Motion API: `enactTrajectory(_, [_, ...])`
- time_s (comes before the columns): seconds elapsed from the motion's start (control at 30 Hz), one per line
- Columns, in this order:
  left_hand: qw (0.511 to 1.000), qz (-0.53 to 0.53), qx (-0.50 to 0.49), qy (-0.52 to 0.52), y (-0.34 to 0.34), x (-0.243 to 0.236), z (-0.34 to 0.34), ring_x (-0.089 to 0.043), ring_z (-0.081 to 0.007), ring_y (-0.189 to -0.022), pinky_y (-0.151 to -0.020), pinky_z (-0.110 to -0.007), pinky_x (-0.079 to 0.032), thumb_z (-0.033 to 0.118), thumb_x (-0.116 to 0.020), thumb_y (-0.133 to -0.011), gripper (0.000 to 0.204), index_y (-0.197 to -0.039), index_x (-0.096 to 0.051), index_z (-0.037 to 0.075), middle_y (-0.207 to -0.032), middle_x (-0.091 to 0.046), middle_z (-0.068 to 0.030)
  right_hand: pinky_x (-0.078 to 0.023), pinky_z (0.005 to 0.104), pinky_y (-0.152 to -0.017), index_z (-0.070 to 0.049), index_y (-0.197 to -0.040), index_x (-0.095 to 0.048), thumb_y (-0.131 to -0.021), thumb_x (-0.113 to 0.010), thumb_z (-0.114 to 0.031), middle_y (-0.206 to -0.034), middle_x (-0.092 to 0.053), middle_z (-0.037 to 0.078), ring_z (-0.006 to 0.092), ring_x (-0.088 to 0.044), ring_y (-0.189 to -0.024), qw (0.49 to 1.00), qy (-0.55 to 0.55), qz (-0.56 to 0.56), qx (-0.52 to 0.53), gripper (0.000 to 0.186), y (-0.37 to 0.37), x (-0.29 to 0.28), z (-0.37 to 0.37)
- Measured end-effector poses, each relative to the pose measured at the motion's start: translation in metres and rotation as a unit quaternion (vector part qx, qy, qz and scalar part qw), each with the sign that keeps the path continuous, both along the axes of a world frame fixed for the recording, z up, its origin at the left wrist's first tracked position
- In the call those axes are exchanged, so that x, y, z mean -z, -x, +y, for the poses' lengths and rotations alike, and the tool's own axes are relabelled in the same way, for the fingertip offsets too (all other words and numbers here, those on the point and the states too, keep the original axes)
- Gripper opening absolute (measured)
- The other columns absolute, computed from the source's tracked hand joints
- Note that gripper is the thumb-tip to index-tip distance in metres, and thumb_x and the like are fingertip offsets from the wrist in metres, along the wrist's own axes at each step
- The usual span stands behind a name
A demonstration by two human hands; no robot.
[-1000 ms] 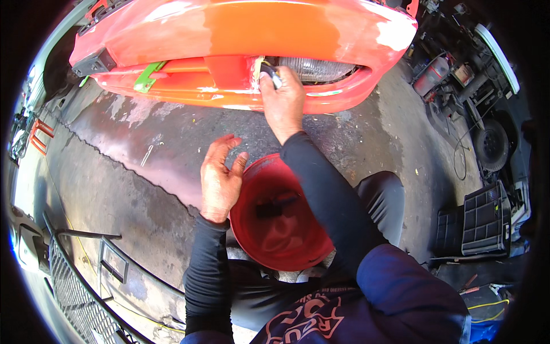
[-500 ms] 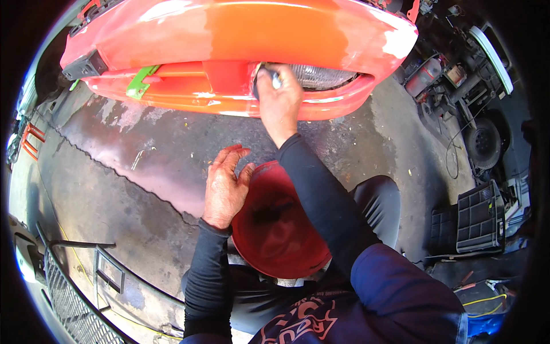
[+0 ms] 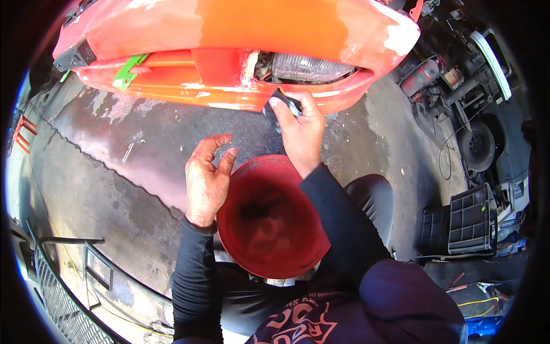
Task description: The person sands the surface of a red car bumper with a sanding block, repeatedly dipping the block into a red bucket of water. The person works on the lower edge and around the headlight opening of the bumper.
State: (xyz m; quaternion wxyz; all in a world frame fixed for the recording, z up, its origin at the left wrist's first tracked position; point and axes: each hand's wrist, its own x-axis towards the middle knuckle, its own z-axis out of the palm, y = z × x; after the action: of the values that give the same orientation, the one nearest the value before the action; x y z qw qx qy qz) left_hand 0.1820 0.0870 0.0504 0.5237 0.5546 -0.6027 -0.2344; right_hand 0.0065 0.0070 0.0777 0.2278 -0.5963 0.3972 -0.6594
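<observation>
An orange-red car bumper (image 3: 172, 94) stretches across the far side, with pale worn patches and an opening at its right part. In front of that opening, apart from the bumper, my right hand (image 3: 302, 129) grips a small dark folded sheet (image 3: 282, 98) that looks like sandpaper; its exact make-up is blurred. My left hand (image 3: 207, 179) is held in the air with its fingers apart and nothing in it. A red bucket (image 3: 323, 229) stands between my legs, below both hands, with liquid and a dark shape inside that I cannot make out.
A green bracket (image 3: 129, 71) is fixed at the bumper's left part. Near left stands a black metal mesh frame (image 3: 66, 298). Black plastic crates (image 3: 471, 221) sit at the right, with a tyre (image 3: 477, 145) and a red cylinder (image 3: 420, 78) beyond. The concrete floor is stained.
My right hand has drawn back from the edge of the bumper's opening, toward me and slightly right, still holding the dark sheet. My left hand has shifted a little left.
</observation>
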Motion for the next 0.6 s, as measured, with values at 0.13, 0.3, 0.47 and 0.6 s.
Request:
enactTrajectory(0.13, [0.999,-0.035,0.003,0.015,0.005,-0.003,-0.001,-0.071,-0.0257,-0.105,-0.088,-0.036,-0.053,0.007,-0.075,-0.092,0.023,-0.114,-0.073,0.003,-0.113,-0.075,-0.0127,-0.052,0.0287,-0.074,0.003,-0.099,-0.071,-0.09,-0.076,-0.004,-0.092,-0.067,0.006,0.0121,-0.062,-0.083,0.996,0.069,0.037,0.05,0.012,-0.019,-0.004,-0.04])
enactTrajectory(0.3, [0.998,-0.053,0.021,0.016,0.008,0.0,-0.002,-0.071,-0.0272,-0.105,-0.087,-0.037,-0.053,0.007,-0.075,-0.091,0.023,-0.114,-0.072,0.004,-0.115,-0.074,-0.0126,-0.054,0.0391,-0.076,0.001,-0.101,-0.068,-0.09,-0.072,-0.005,-0.092,-0.065,0.017,0.0316,-0.068,-0.086,0.984,0.093,0.085,0.125,0.013,-0.053,-0.016,-0.052])
enactTrajectory(0.47, [0.997,-0.074,0.02,-0.017,0.004,0.005,-0.004,-0.07,-0.0305,-0.105,-0.089,-0.038,-0.053,0.007,-0.074,-0.09,0.024,-0.114,-0.072,0.003,-0.115,-0.073,-0.0147,-0.055,0.0404,-0.078,0.001,-0.107,-0.065,-0.091,-0.072,-0.006,-0.1,-0.064,0.017,0.033,-0.068,-0.091,0.982,0.07,0.106,0.138,0.018,-0.064,-0.006,-0.034])
enactTrajectory(0.6, [0.998,-0.025,0.033,-0.054,0.004,0.005,-0.006,-0.069,-0.0377,-0.108,-0.093,-0.042,-0.053,0.006,-0.073,-0.089,0.025,-0.113,-0.071,0.001,-0.114,-0.072,-0.0184,-0.054,0.0411,-0.075,0.0,-0.106,-0.066,-0.091,-0.071,-0.005,-0.096,-0.063,0.017,0.0333,-0.067,-0.086,0.991,0.06,0.039,0.112,0.017,-0.066,-0.004,-0.035])
